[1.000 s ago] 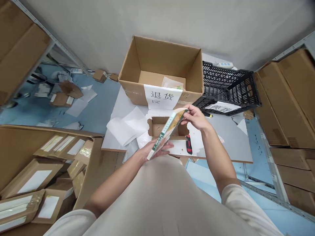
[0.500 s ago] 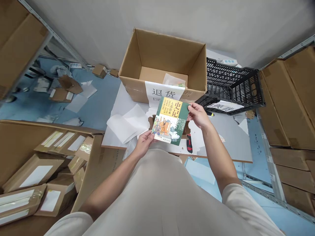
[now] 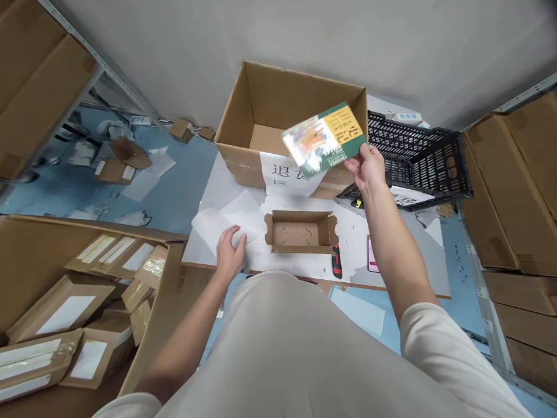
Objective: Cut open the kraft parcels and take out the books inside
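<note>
above one table (image 3: 409, 255), right hand (image 3: 369, 165) pinching one book (image 3: 326, 139), left hand (image 3: 230, 253) loosely spread, one small open box (image 3: 296, 233) below

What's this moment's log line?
right hand: holds green-yellow rectangular book | over open brown cardboard box | left hand: open, near white paper

Our right hand (image 3: 366, 167), fingers pinched, extends beyond the small open box (image 3: 300, 249); our left hand (image 3: 230, 252) curls loosely to its left.

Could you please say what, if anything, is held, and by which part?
The book, by its rightmost corner, in the right grip; the left grip holds nothing.
</note>
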`<state>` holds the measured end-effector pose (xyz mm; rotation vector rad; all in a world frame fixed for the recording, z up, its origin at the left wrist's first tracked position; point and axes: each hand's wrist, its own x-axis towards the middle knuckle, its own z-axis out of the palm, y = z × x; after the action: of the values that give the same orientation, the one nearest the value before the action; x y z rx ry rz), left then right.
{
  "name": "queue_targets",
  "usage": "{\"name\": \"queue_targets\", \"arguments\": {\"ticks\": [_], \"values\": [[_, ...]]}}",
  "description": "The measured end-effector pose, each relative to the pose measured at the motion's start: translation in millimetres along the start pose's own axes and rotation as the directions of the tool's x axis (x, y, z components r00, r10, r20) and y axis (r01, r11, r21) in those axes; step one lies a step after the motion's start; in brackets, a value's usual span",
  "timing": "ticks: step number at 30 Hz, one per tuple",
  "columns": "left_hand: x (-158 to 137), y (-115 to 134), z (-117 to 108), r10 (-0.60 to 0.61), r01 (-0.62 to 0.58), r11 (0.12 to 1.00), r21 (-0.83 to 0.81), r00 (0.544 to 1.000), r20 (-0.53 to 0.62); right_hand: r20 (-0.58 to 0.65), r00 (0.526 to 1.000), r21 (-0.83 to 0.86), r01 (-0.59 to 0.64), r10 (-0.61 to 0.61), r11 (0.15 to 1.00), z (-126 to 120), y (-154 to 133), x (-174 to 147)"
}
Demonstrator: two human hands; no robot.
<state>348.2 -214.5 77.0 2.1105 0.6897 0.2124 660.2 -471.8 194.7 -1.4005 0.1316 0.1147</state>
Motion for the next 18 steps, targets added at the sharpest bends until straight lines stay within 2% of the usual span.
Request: {"name": "queue_targets", "arguments": {"ticks": [1, 3, 5, 8, 10, 11, 13, 15, 16, 18], "values": [[4.7, -16.7, -1.6, -0.013, 0.019, 0.979, 0.204, 0.999, -0.032, -0.055, 0.998, 0.036, -0.006, 0.008, 0.999, 4.3, 3.5, 16.4], [13.9, -49.3, -1.5, -0.094, 0.069, 0.859, 0.507, 0.995, 0.024, -0.143, 0.989, 0.089, -0.029, 0.042, 0.996, 13.3, 11.8, 41.9], [23.2, -76.7, 2.8, -0.193, 0.06, 0.773, 0.631, 0.97, 0.144, -0.201, 0.976, 0.102, -0.068, 0.087, 0.992, 21.1, 18.1, 56.0], [36.6, -102.4, 11.4, -0.274, 0.057, 0.796, 0.602, 0.922, 0.275, -0.213, 0.964, 0.049, -0.153, 0.16, 0.987, 24.4, 18.0, 59.2], [43.2, -108.8, 14.5, -0.293, 0.087, 0.817, 0.57, 0.914, 0.281, -0.184, 0.971, -0.007, -0.156, 0.152, 0.988, 16.2, 12.6, 50.6], [45.1, -109.1, 14.5, -0.297, 0.102, 0.816, 0.568, 0.918, 0.262, -0.161, 0.981, -0.035, -0.117, 0.11, 0.993, 8.1, 9.9, 42.5], [45.9, -104.8, 11.9, -0.287, 0.134, 0.817, 0.561, 0.938, 0.194, -0.115, 0.993, -0.09, 0.025, -0.035, 0.996, -16.8, 8.2, 17.4], [42.5, -95.1, 7.2, -0.245, 0.157, 0.848, 0.506, 0.963, 0.11, -0.088, 0.981, -0.162, 0.158, -0.174, 0.974, -51.0, 16.9, -19.1], [39.5, -88.9, 5.3, -0.214, 0.159, 0.875, 0.458, 0.974, 0.07, -0.097, 0.971, -0.201, 0.195, -0.217, 0.96, -69.8, 26.5, -40.4], [31.6, -75.4, 4.6, -0.153, 0.141, 0.936, 0.322, 0.988, 0.012, -0.143, 0.966, -0.283, 0.171, -0.218, 0.944, -105.6, 55.9, -84.5]]}}
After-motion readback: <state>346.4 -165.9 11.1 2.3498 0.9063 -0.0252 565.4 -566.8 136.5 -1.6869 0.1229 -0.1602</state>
